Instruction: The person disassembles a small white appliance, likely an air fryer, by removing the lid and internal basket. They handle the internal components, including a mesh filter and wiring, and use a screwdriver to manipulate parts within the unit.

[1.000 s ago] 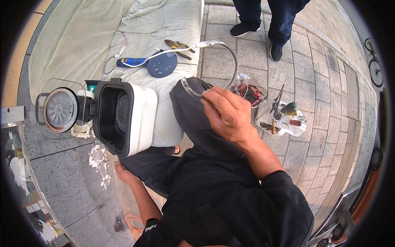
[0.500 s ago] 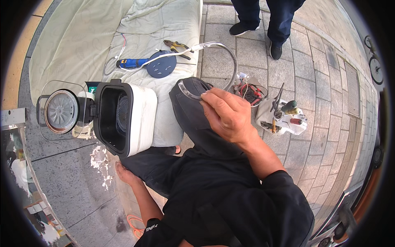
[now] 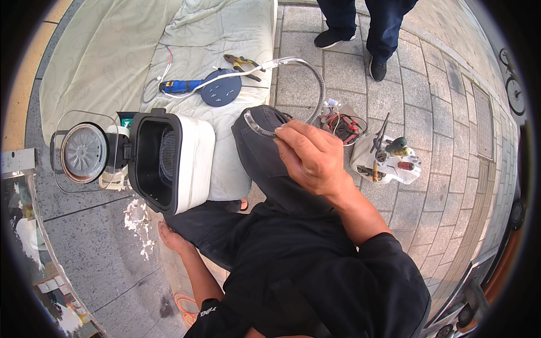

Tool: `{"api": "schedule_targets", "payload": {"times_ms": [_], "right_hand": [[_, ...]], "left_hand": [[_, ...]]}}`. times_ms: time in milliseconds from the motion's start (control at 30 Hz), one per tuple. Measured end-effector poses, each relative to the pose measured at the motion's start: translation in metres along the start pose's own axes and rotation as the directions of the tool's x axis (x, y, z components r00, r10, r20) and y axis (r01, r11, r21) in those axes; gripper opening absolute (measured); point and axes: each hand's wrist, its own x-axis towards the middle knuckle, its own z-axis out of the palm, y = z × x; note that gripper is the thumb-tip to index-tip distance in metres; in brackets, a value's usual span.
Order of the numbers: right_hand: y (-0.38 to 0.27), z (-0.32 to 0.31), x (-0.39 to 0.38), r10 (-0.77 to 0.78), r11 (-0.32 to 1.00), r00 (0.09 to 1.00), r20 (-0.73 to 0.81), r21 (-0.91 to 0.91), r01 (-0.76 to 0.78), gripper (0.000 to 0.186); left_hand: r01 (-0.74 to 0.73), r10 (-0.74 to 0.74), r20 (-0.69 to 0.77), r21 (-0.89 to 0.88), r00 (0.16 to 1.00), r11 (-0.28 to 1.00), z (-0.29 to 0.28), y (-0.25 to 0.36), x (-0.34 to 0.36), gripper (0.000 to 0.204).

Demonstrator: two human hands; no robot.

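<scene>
The mat [image 3: 208, 34] lies beyond my right hand [image 3: 313, 155], leftward. The box [image 3: 196, 160] stands left of that hand, just beyond my left hand [image 3: 172, 238], whose grip I can't tell. The caddy [image 3: 360, 153] is rightward. Thumb and fingers pinch the tube [image 3: 322, 93], looping beyond my right hand; farther left lie disc [image 3: 221, 92], then pliers [image 3: 243, 66].

The person [image 3: 387, 28] opposite is cut off at the thighs. The right hand [image 3: 310, 155] hides a stretch of the grey ribbed tube [image 3: 322, 93] from me; pale marks [image 3: 220, 92] on the dark-blue disc [image 3: 231, 90] are too small to make out.
</scene>
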Motion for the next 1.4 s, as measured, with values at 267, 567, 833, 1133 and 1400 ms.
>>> {"api": "schedule_targets", "payload": {"times_ms": [267, 567, 833, 1133, 1400], "right_hand": [[-0.001, 0.001, -0.001, 0.007, 1.0, 1.0, 0.009, 0.009, -0.008, 0.032], [-0.004, 0.002, -0.001, 0.076, 0.993, 0.997, 0.025, 0.083, -0.078, 0.032], [-0.009, -0.003, -0.001, 0.21, 0.948, 0.976, 0.062, 0.232, -0.219, 0.029], [-0.01, -0.004, 0.0, 0.189, 0.95, 0.981, 0.049, 0.246, -0.195, 0.032], [-0.009, -0.005, -0.001, 0.133, 0.96, 0.991, 0.026, 0.244, -0.135, 0.029]], "left_hand": [[-0.008, 0.008, 0.005, -0.01, 1.0, 1.0, 0.005, 0.004, -0.006, 0.047], [-0.018, 0.018, 0.001, 0.021, 1.0, 1.0, -0.003, -0.001, 0.0, 0.05], [-0.003, 0.003, 0.024, -0.006, 1.0, 1.0, 0.015, 0.018, -0.019, 0.053], [-0.054, 0.054, -0.001, 0.045, 0.999, 0.998, 0.029, 0.028, -0.034, 0.056], [-0.039, 0.038, 0.006, 0.065, 0.999, 0.997, 0.019, 0.019, -0.024, 0.059]]}}
